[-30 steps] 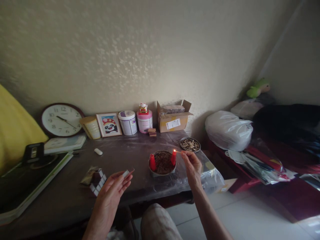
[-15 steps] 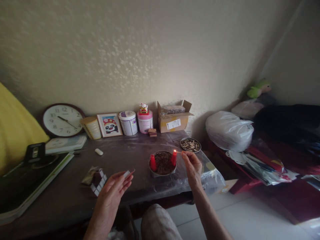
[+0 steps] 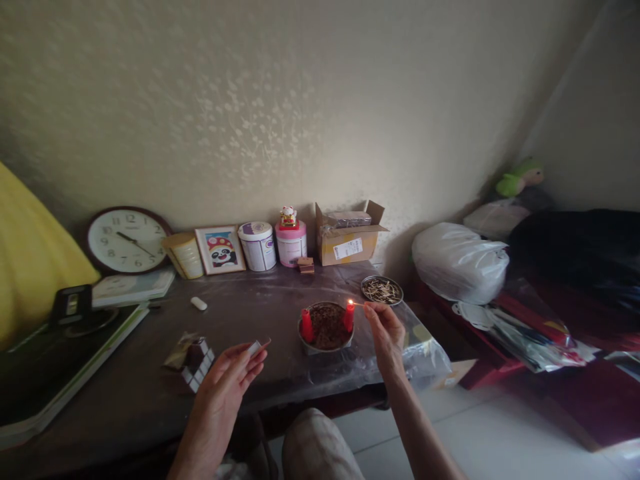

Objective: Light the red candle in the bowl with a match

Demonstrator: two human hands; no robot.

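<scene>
Between thumb and fingertips, my right hand [image 3: 387,333] pinches a thin match [image 3: 359,305], its tip at the top of the right red candle [image 3: 349,319], where a small flame glows. Another red candle [image 3: 307,327] stands at the left side of the same round bowl [image 3: 309,348], which is filled with dark brown grains. My left hand [image 3: 230,380] is closed on a small matchbox [image 3: 254,349], left of the bowl; the fingers hide much of it. Behind my right hand lies a round tin [image 3: 383,291] full of matchsticks.
Small wrapped boxes [image 3: 193,363] sit left of my left hand. Along the wall stand a clock [image 3: 127,240], a framed panda picture [image 3: 221,251], lidded tubs [image 3: 258,247] and an open carton [image 3: 349,249]. Plastic sheeting [image 3: 425,353] covers the table's right edge. White bags [image 3: 460,260] lie farther right.
The view has shifted very slightly. Both hands, the match and the candles keep nearly the same places, and the flame at the right candle still glows.
</scene>
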